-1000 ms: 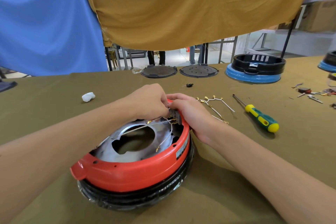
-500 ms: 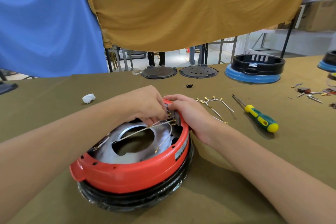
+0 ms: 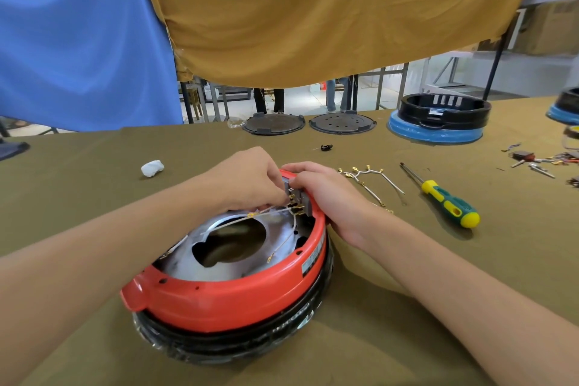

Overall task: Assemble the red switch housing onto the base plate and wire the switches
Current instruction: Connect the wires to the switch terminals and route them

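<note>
- The red switch housing (image 3: 232,298) is sitting over the silver base plate (image 3: 200,247) on a black ring (image 3: 238,341) near the front of the olive table (image 3: 78,185); compared with a second ago it is lying in the same place, so seating looks done and the wiring is the step in hand.
- The right hand (image 3: 332,194) is still wrapping the far rim of the housing, fingers curled round the grey switch block (image 3: 302,197) to brace it.
- The left hand (image 3: 250,178) is working just beside it; over the last second its fingertips have been shifting slightly toward the block, and they are pinching a white wire (image 3: 250,218) at its brass terminal.
- That small advance suggests a connector is being pushed onto a switch tab; whether it is fully seated cannot be told.
- A second white lead (image 3: 282,244) is hanging loose across the plate, its end unattached, so more connections probably remain.
- The spare wires (image 3: 372,180) and screwdriver (image 3: 445,200) are lying untouched to the right.
</note>
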`<action>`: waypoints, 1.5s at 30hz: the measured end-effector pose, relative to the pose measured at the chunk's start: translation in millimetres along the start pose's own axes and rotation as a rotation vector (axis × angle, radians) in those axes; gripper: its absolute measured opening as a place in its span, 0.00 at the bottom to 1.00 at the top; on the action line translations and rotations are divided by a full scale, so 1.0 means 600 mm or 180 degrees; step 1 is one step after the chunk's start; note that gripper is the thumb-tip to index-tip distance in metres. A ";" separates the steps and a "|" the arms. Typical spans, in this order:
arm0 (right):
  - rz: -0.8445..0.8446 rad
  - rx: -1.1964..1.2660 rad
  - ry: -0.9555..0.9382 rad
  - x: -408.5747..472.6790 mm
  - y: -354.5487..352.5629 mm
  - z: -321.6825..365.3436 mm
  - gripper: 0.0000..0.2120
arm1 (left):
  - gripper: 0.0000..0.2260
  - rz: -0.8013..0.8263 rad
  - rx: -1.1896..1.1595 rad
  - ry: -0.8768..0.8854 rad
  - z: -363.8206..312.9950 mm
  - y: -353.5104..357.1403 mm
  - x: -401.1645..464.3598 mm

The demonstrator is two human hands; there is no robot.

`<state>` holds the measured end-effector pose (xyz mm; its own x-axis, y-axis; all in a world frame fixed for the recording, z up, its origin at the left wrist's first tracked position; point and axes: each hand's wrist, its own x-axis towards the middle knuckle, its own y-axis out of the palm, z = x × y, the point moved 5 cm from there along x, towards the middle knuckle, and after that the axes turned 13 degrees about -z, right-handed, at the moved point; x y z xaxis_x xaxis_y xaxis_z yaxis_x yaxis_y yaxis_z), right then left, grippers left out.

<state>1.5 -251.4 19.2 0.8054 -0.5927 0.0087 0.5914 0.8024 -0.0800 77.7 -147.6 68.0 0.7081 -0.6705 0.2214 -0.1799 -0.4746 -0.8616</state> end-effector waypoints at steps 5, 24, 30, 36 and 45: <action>-0.0025 0.0023 -0.0026 0.003 0.003 -0.004 0.16 | 0.07 -0.0248 0.0121 0.0232 -0.007 0.002 -0.002; -0.0098 0.0084 -0.0413 0.053 -0.051 0.011 0.12 | 0.09 -0.0273 0.0084 0.0016 0.143 -0.076 0.007; -0.1730 0.0403 -0.0376 0.086 -0.148 0.002 0.09 | 0.11 0.0123 0.0081 -0.0012 0.152 -0.085 0.017; -0.2344 0.0047 -0.0180 0.100 -0.198 -0.013 0.12 | 0.12 0.0151 -0.1868 -0.0254 0.189 -0.040 0.016; -0.1796 -0.2032 -0.0459 0.103 -0.176 -0.014 0.03 | 0.16 -0.0033 -0.2773 -0.0490 0.189 -0.025 0.014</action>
<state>-11.5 -373.5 19.9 0.4210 -0.8415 0.3386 0.8033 0.1725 -0.5701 163.6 -81.4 31.3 0.7853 -0.6094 0.1092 -0.5849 -0.7881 -0.1919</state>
